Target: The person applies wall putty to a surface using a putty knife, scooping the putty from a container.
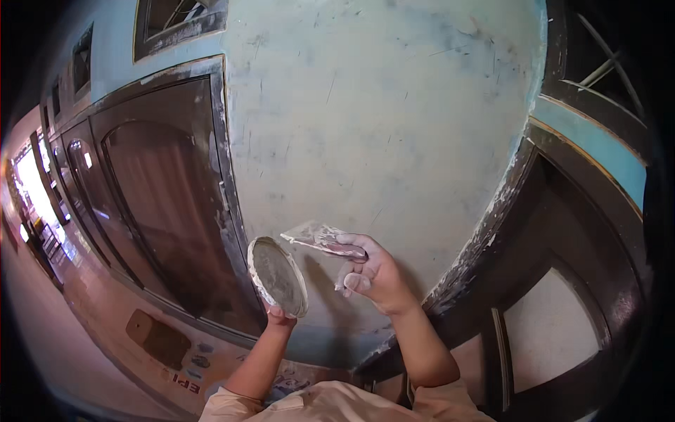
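Note:
In my left hand [279, 316] is a round, shallow pan [278, 278], tilted with its hollow side towards the right. Grey-white paste coats its inside and crusts its rim, and my fingers grip its lower edge, partly hidden behind it. My right hand [373, 276], whitened with paste, closes around the handle of a putty knife [323, 239]. The wide, smeared blade points left, close to the pan's upper rim. Just beyond both hands stands a pale, patchy wall [380, 133] with dark scratches; shadows fall on its lower part.
A dark wooden door [158, 204] flanks the wall on the left, and another dark frame [485, 239], spattered white, borders it on the right. Down on the floor lie a brown flat piece [158, 339] and several small items. A bright opening [31, 183] shows far left.

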Tool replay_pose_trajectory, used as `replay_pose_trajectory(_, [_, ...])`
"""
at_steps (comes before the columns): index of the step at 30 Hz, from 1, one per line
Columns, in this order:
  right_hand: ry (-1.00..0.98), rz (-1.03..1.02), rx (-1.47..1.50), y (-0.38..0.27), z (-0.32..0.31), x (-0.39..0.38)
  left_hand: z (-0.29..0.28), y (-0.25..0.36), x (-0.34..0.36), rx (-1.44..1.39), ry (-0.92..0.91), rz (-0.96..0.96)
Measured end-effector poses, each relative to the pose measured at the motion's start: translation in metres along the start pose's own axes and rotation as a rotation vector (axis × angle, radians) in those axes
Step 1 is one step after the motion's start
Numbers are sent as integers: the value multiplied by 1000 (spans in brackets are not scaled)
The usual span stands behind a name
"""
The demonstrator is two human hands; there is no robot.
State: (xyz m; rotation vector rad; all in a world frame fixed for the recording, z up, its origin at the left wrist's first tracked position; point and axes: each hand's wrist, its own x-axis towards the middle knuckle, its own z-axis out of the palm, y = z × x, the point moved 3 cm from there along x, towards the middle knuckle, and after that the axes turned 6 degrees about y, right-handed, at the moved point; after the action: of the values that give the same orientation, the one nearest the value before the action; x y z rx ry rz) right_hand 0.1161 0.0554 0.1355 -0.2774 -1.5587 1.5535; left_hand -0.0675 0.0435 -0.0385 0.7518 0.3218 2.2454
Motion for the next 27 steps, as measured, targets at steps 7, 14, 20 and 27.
replay_pose_trajectory(7, [164, -208, -531, -88, -27, 13, 18, 15, 5, -69, -90, -65])
replay_pose_trajectory(14, [368, -615, -1370, -226, -13, 48, 16, 17, 11, -120, -147, -58])
replay_pose_trajectory(20, [691, -653, -1730, -359, -30, 82, 18, 10, 12, -145, -155, -62])
replay_pose_trajectory(27, [687, -415, -1919, -420, -54, 149, 18, 11, 14, -143, -122, -35])
